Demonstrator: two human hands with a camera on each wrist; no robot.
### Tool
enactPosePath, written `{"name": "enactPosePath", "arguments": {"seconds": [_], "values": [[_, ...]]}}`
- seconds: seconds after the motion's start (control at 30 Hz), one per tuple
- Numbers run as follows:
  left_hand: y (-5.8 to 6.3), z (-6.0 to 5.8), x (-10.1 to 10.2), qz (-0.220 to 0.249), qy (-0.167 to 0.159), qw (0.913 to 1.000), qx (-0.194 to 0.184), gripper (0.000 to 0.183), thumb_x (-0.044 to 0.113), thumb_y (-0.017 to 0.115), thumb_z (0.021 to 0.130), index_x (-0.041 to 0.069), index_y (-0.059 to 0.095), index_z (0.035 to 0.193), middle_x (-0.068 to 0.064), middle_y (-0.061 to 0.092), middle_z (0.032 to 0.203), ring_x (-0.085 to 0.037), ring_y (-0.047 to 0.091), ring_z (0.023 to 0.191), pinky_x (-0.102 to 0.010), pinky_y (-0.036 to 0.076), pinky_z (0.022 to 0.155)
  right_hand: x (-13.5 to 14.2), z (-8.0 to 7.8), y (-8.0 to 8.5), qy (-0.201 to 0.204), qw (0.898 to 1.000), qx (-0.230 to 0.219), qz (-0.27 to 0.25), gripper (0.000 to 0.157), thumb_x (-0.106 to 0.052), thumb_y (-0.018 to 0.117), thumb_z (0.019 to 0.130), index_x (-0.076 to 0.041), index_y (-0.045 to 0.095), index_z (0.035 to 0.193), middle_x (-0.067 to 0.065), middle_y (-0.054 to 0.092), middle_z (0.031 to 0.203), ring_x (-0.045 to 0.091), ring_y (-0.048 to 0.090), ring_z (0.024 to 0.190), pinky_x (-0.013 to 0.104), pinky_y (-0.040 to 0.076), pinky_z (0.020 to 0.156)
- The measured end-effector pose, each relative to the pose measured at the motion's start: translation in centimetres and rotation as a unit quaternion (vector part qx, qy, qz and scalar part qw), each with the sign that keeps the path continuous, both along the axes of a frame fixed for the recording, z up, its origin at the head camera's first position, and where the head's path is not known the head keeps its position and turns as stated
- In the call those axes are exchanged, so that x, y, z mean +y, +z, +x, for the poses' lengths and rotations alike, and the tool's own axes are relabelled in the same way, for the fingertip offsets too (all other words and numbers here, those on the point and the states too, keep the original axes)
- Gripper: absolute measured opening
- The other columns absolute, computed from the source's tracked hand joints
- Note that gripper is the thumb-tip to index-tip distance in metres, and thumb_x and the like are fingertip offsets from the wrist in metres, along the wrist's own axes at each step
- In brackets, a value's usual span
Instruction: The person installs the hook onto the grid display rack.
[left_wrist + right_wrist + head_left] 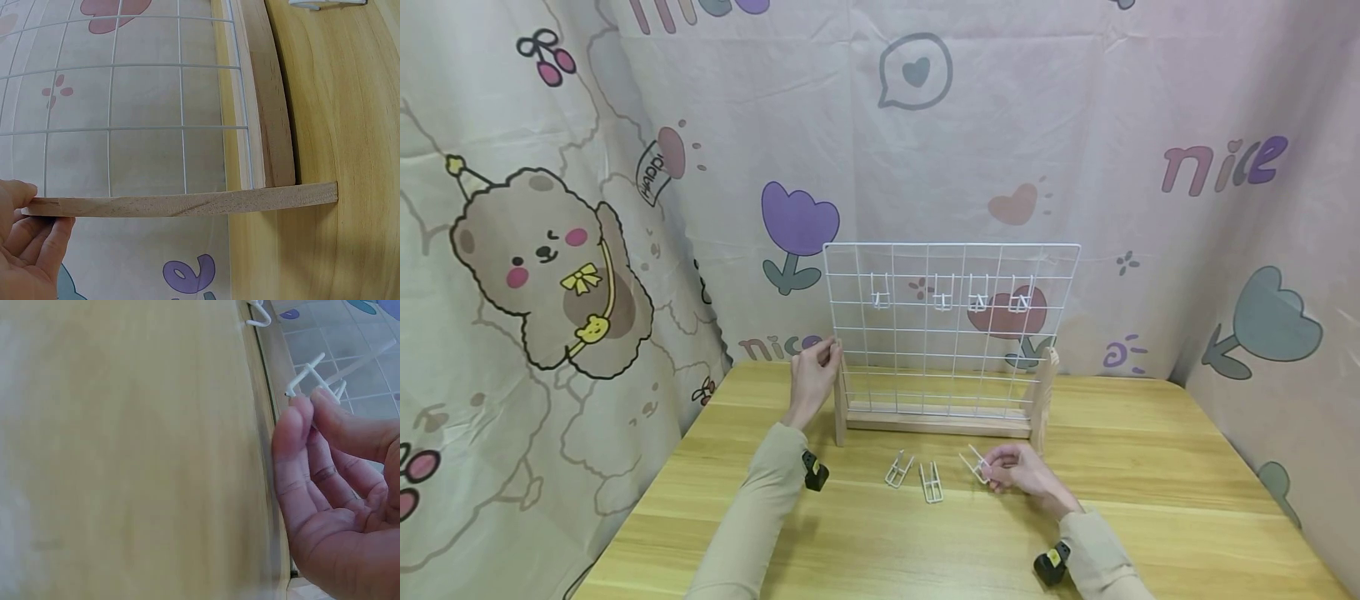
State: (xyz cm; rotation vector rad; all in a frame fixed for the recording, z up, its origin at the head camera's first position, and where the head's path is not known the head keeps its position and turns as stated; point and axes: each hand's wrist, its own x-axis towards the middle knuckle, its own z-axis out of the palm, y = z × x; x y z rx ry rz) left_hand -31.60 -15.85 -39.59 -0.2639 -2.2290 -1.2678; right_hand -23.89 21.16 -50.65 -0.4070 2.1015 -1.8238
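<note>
A white wire grid panel (951, 244) stands upright in a wooden base (940, 423). My left hand (812, 377) grips the upper end of the left wooden post (175, 204), thumb on one face and fingers on the other in the left wrist view. Between thumb and fingertips of my right hand (1018, 472) is a white wire hook (309, 372), held over the table in front of the stand, its prongs pointing away from me. Two more white hooks, one tilted (898, 470) and one straighter (931, 483), lie on the table between my hands.
Several white hooks (943, 302) hang in a row on the upper part of the grid. The right wooden post (1042, 400) stands just beyond my right hand. A printed curtain (1150, 275) rises behind the wood-grain table (1150, 467).
</note>
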Motion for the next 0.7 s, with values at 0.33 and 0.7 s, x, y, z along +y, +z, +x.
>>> {"name": "enactPosePath", "arguments": {"seconds": [0.33, 0.7], "values": [[-0.09, -0.04, -0.04, 0.001, -0.002, 1.0000, 0.001, 0.032, 0.009, 0.062, 0.099, -0.009, 0.064, 0.125, -0.028, 0.069, 0.118, -0.039, 0.069, 0.110, -0.047, 0.059, 0.090, -0.12, 0.10, 0.10, -0.051, 0.997, -0.002, -0.063, 0.021, -0.002, 0.066, 0.092, 0.013, 0.061, 0.107, -0.001, 0.073, 0.083, 0.008, 0.068, 0.072, 0.023, 0.062, 0.071], [-0.12, -0.05, -0.02, 0.003, -0.001, 1.0000, 0.004, 0.032, 0.009, 0.062, 0.099, -0.009, 0.064, 0.126, -0.028, 0.070, 0.117, -0.038, 0.070, 0.109, -0.046, 0.060, 0.089, -0.31, 0.03, -0.01, -0.134, 0.984, -0.019, -0.117, 0.015, 0.002, 0.066, 0.092, 0.000, 0.065, 0.107, -0.004, 0.074, 0.085, 0.008, 0.071, 0.076, 0.023, 0.063, 0.076]]}}
